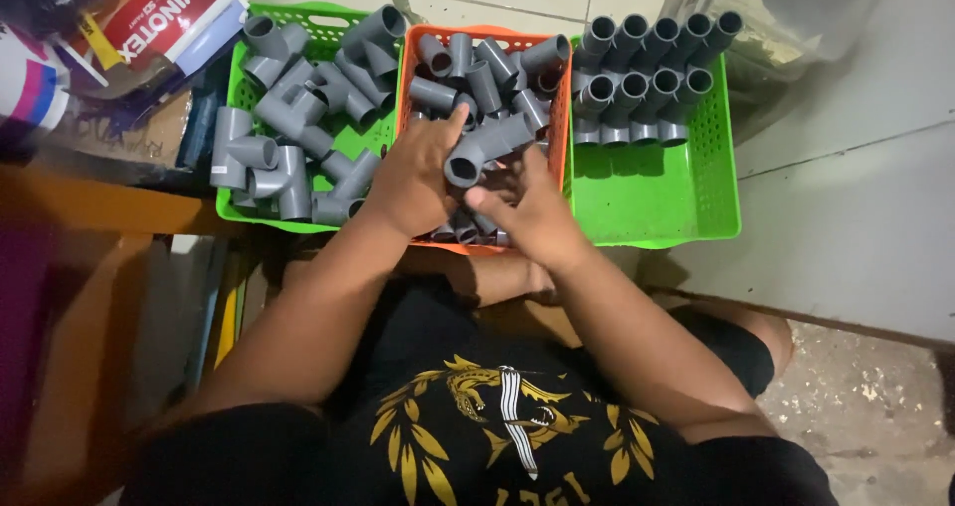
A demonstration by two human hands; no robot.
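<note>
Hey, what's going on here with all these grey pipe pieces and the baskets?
A person sits over three baskets on the floor. The left hand and right hand together hold one grey pipe fitting above the orange basket, which is piled with loose fittings. The left green basket holds a similar jumble. In the right green basket, fittings stand in neat rows at the far end, with the near part bare.

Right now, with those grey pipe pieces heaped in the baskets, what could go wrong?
The loose grey plastic tee fittings heaped above the rim of the left green plastic basket could tumble out if bumped. The grey plastic pipe fitting gripped between the left hand and right hand might slip into the crowded orange plastic basket.
</note>
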